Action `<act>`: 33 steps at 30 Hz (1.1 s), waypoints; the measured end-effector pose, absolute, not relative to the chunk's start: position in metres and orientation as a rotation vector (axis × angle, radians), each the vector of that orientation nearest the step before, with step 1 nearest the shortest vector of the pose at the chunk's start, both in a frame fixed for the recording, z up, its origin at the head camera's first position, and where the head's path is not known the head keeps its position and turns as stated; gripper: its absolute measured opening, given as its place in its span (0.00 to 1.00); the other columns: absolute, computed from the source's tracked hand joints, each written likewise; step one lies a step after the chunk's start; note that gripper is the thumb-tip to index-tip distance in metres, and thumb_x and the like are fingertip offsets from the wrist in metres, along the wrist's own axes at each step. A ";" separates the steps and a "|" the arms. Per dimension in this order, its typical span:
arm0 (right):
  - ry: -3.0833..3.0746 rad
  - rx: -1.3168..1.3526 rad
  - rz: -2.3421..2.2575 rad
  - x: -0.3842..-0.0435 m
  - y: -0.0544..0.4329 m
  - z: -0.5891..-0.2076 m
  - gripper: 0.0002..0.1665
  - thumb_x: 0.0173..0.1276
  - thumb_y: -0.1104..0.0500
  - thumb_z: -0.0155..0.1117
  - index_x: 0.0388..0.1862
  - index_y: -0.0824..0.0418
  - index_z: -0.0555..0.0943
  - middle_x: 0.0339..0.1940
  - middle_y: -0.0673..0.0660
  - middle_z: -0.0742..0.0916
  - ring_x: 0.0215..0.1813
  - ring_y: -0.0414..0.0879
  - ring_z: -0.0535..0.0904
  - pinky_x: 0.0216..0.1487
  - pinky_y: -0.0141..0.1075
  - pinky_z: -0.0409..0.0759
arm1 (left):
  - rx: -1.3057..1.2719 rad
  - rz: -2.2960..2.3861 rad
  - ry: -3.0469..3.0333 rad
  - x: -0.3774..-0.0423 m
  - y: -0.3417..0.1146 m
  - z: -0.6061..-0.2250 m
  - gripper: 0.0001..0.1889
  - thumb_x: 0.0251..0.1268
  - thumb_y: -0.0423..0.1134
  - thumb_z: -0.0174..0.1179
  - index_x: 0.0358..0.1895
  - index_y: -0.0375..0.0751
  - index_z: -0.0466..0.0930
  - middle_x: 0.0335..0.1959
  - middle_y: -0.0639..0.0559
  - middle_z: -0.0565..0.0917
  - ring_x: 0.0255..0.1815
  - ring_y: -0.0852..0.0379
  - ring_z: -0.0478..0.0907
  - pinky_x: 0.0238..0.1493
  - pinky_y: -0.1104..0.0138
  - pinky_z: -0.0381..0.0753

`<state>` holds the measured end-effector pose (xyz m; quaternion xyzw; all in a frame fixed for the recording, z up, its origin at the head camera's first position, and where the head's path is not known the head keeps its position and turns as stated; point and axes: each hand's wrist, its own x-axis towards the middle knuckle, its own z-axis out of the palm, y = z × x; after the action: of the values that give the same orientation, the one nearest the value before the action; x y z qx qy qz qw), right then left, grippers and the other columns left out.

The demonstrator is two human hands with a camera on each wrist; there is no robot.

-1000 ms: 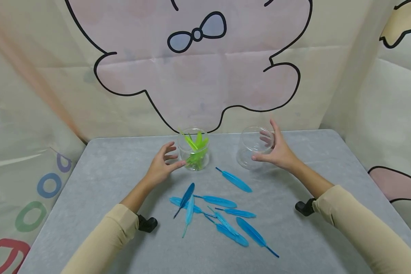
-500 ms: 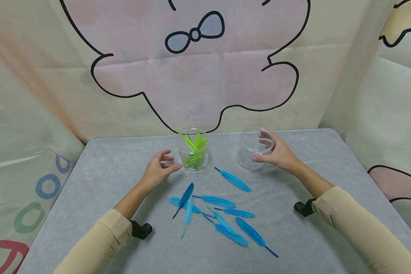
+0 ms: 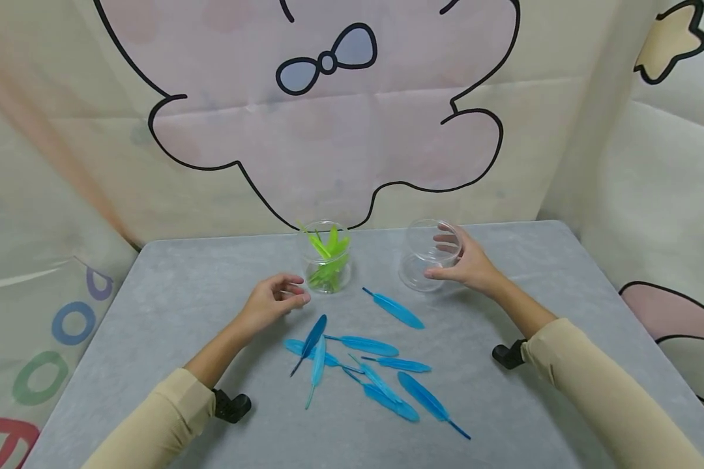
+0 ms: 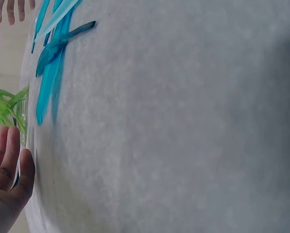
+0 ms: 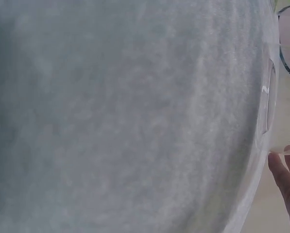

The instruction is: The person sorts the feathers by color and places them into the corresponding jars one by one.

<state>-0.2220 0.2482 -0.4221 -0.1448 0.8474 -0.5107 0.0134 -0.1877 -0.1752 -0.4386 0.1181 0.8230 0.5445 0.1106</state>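
Observation:
Blue feathers (image 3: 368, 345) lie loosely scattered on the table, some crossing each other. My right hand (image 3: 468, 264) holds a clear plastic cup (image 3: 413, 260) by its right side, thumb in front and fingers behind; no feathers show inside it. To its left stands a matching clear cup (image 3: 312, 275) with bright green feathers (image 3: 330, 254) in it. My left hand (image 3: 272, 303), fingers loosely bent and holding nothing, hovers in front and to the left of that cup. The left wrist view shows the left hand's fingers (image 4: 8, 160) close to the green feathers.
The grey table (image 3: 199, 293) ends at a printed cloth backdrop (image 3: 317, 143) just behind both cups. Further cloth sides (image 3: 53, 260) rise at left and right. Black wrist mounts (image 3: 232, 405) sit under both sleeves.
My left hand has drawn back from the green-feather cup, toward me and slightly left. My right hand's fingers have closed in around the other cup. The feathers have stayed put.

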 end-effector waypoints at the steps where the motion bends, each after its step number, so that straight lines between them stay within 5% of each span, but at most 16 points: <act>1: 2.631 -0.454 -1.602 -0.222 0.248 -0.423 0.60 0.54 0.61 0.81 0.79 0.60 0.54 0.72 0.68 0.70 0.73 0.63 0.66 0.63 0.59 0.70 | 0.356 1.587 2.420 -0.187 -0.175 -0.439 0.25 0.65 0.43 0.68 0.61 0.33 0.76 0.48 0.42 0.84 0.41 0.52 0.83 0.41 0.64 0.82; 10: 2.568 -0.491 -1.667 -0.222 0.247 -0.427 0.59 0.55 0.65 0.79 0.78 0.64 0.52 0.75 0.67 0.65 0.76 0.63 0.61 0.66 0.56 0.69 | 0.434 1.524 2.350 -0.180 -0.170 -0.436 0.24 0.67 0.41 0.66 0.61 0.32 0.76 0.46 0.43 0.85 0.41 0.50 0.83 0.43 0.61 0.83; 17: 2.514 -0.464 -1.727 -0.222 0.246 -0.426 0.64 0.55 0.65 0.79 0.81 0.52 0.48 0.74 0.67 0.67 0.75 0.63 0.62 0.54 0.31 0.79 | 0.527 1.436 2.329 -0.173 -0.166 -0.433 0.22 0.68 0.38 0.65 0.59 0.29 0.76 0.43 0.43 0.86 0.40 0.51 0.82 0.42 0.65 0.82; 20: 2.512 -0.467 -1.734 -0.221 0.245 -0.425 0.65 0.54 0.66 0.79 0.81 0.53 0.47 0.74 0.69 0.67 0.75 0.65 0.62 0.52 0.28 0.79 | 0.565 1.389 2.351 -0.172 -0.164 -0.434 0.22 0.67 0.39 0.66 0.59 0.29 0.78 0.43 0.43 0.86 0.41 0.51 0.82 0.44 0.66 0.82; 33: 2.509 -0.462 -1.719 -0.223 0.245 -0.426 0.64 0.55 0.66 0.79 0.81 0.56 0.47 0.74 0.69 0.66 0.74 0.67 0.61 0.60 0.48 0.78 | 0.645 1.255 2.430 -0.168 -0.161 -0.437 0.19 0.62 0.36 0.70 0.53 0.29 0.81 0.36 0.49 0.85 0.36 0.57 0.81 0.41 0.67 0.82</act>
<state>-0.2225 0.2452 -0.4257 -0.1502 0.8151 -0.5585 0.0325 -0.1682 -0.1613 -0.4367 0.2265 0.8529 0.4405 0.1648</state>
